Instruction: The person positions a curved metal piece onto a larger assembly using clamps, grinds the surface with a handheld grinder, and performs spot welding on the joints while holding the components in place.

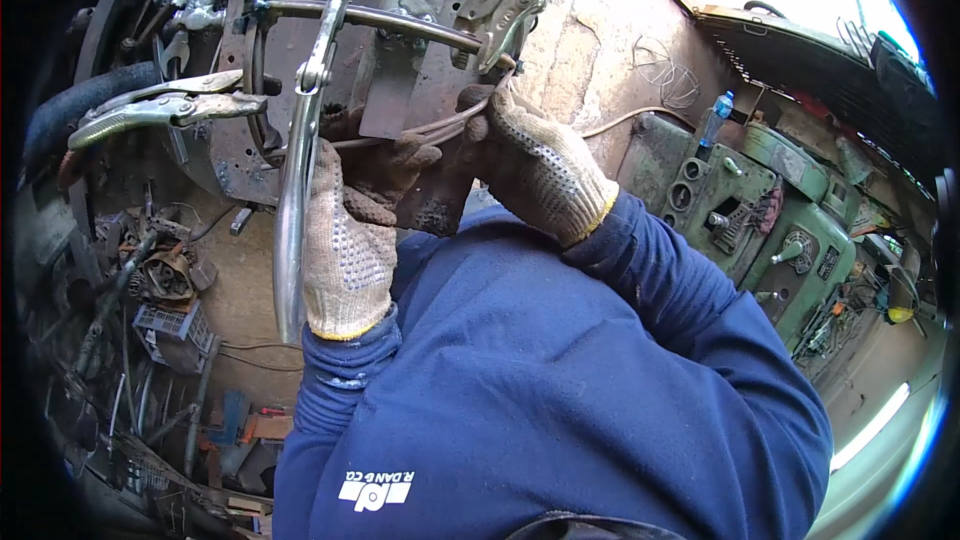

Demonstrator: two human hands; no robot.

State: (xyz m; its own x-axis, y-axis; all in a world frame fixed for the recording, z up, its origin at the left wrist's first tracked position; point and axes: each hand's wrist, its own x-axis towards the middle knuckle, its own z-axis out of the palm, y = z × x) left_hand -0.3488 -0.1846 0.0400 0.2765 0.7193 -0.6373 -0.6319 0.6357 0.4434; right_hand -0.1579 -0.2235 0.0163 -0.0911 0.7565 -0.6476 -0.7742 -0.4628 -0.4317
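Note:
Both my hands wear pale knitted gloves with dark dots and brown-stained fingers. My right hand closes its fingers on the end of thin bent metal rods, just below a locking plier. My left hand reaches up beside a long-handled locking clamp, its fingers apart and pointing right under the rods. Its fingertips come close to the rods; whether they touch is unclear. A thicker curved metal bar crosses above, fixed by that clamp and by the locking pliers at upper right. A dark plate lies between my hands.
Another pair of locking pliers grips the frame on the left. A flat metal plate carries the frame. Scrap metal and a grey plastic crate lie at lower left. To the right stands a green machine with a blue-tinted bottle on it.

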